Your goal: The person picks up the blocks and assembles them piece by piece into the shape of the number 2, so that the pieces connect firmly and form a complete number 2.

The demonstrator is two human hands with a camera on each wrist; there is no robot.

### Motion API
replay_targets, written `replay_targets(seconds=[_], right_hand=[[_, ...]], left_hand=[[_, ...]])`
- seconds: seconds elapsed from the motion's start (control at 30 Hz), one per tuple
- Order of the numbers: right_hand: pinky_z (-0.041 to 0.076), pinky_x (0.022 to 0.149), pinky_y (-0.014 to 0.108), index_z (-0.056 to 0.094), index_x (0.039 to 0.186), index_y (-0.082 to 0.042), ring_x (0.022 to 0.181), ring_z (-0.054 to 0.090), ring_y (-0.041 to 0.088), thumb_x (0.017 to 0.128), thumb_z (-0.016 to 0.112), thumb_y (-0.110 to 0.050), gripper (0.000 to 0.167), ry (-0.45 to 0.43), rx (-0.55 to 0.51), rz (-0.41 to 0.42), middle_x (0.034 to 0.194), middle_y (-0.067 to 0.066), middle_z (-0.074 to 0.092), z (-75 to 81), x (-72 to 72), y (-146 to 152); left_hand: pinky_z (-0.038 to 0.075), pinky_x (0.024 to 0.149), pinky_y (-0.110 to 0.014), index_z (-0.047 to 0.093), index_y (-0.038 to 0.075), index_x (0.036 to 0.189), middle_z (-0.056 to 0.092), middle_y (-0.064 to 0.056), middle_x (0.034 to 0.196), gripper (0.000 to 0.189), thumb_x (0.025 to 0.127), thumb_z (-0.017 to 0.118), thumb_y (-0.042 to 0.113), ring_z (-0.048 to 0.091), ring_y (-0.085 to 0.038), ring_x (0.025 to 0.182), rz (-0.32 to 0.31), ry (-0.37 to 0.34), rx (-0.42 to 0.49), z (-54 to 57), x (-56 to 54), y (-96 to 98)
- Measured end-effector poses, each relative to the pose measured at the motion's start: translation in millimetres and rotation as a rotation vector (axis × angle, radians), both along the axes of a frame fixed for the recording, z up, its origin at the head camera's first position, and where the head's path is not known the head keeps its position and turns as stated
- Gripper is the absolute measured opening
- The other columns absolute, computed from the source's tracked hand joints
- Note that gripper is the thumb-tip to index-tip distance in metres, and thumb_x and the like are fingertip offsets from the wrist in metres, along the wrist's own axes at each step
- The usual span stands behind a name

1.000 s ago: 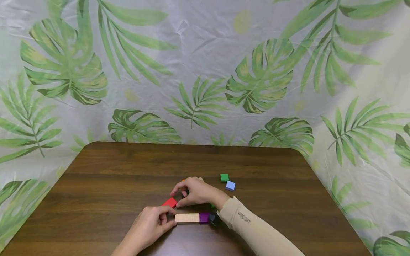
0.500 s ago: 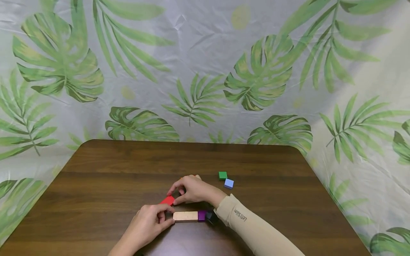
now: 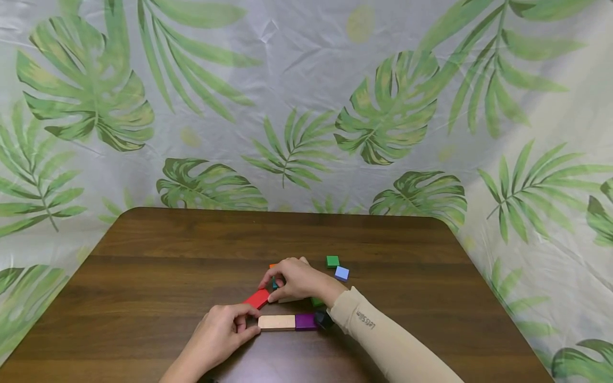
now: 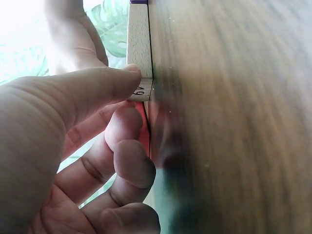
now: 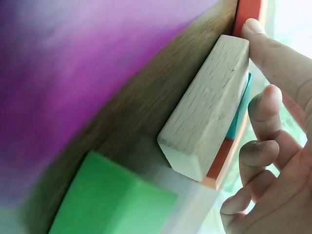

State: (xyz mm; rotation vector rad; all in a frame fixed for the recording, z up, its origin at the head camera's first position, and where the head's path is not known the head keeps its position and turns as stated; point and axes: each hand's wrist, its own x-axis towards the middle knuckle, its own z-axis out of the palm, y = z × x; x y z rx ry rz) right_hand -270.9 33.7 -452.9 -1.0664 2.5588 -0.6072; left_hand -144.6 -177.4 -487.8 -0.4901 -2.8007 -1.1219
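Note:
In the head view a plain wooden block [image 3: 276,323] and a purple block [image 3: 305,322] lie end to end. My left hand [image 3: 217,332] has its thumb and index finger at the wooden block's left end; the left wrist view shows the thumb on that end, which carries printed digits, and the other fingers curled below. A red block [image 3: 257,299] lies slanted behind. My right hand [image 3: 298,278] pinches its far end, the thumb on its near side and the index fingertip partly hidden. Under this palm are another wooden block [image 5: 204,107], a teal piece [image 5: 240,114] and an orange block [image 5: 222,163].
A green block [image 3: 317,301] sits beside the right wrist, partly covered. Farther back, a second green block [image 3: 332,261] and a light blue block [image 3: 342,273] lie close together on the brown table [image 3: 407,298]. A leaf-patterned sheet [image 3: 306,106] hangs behind the table.
My right hand has shifted slightly right with the red block's end, uncovering more of the red, purple and teal pieces. My left hand stays at the wooden block.

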Motion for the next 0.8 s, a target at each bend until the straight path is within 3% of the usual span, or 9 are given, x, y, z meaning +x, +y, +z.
replay_targets(seconds=[0.8], right_hand=[[0.024,0.078,0.037,0.082,0.117,-0.029,0.062,0.045,0.005,0.091,0.088,-0.034,0.027,-0.009,0.007,-0.071,0.062,-0.01,0.049,0.2,-11.5,38.6]], left_hand=[[0.033,0.051,-0.018,0.079,0.028,0.097,0.047,0.021,0.061,0.018,0.086,0.091,0.022,0.038,0.008,0.054,0.0,-0.018,-0.012,0.5,-1.9,0.1]])
